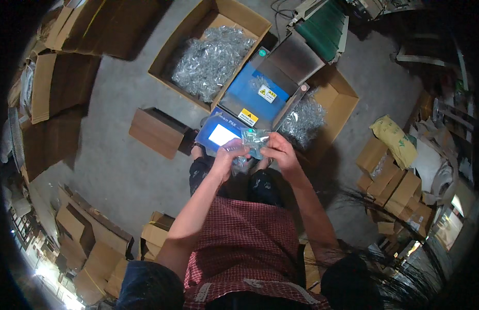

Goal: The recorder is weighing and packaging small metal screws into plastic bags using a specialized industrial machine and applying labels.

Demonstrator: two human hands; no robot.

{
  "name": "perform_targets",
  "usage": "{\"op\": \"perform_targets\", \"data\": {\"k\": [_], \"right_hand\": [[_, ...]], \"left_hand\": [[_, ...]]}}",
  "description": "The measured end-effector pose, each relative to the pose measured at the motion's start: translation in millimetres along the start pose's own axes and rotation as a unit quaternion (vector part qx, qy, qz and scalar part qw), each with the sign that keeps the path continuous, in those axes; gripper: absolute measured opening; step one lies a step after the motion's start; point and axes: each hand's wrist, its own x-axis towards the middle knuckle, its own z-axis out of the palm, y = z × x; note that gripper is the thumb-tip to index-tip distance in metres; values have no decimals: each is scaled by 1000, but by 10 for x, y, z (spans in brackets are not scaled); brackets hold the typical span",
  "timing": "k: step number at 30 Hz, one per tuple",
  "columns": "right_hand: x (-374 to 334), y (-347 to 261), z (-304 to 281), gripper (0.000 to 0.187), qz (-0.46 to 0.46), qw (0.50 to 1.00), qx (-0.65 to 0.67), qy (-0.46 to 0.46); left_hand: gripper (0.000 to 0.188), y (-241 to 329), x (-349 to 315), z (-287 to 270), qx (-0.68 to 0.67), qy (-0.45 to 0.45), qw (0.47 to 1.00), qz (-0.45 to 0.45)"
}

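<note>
Between my two hands is a small clear plastic bag [255, 139] with something greenish showing in it. My left hand [230, 155] is closed on its left edge, thumb on top. My right hand [281, 150] pinches the right side of the same bag. Both hands are just above the front of a blue machine [252, 88] with a lit white screen [222, 135] and yellow warning labels. Below my left hand hangs more clear plastic [240, 165]; whether my fingers hold it I cannot tell.
A large open carton [158, 64] full of clear packets [213, 59] stands left of the machine. Another carton [338, 95] with clear packets [304, 119] is on its right. A green conveyor [322, 31] lies beyond. Nearer left is a brown box [158, 133]. Stacked cartons [399, 191] and a yellow sack [394, 140] lie far right.
</note>
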Motion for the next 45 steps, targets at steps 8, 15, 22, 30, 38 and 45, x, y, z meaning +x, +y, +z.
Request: {"op": "perform_targets", "data": {"k": [8,15,22,30,38,45], "right_hand": [[116,-385,56,43,-4,999,-14,-35],[313,-360,58,37,8,999,29,45],[678,-477,-318,46,-88,966,195,143],[447,-344,433,49,119,991,33,-53],[304,-492,751,23,41,992,-43,-111],[255,-621,745,25,31,985,-94,-138]], "left_hand": [[16,448,-86,31,84,-3,993,85],[33,570,-176,94,97,-49,990,86],[52,613,-97,-96,-267,-141,952,44],[56,783,-138,-103,-299,-190,926,131],[63,949,-255,-103,-227,-254,934,107],[69,1071,-380,-237,-262,-225,934,90]]}}
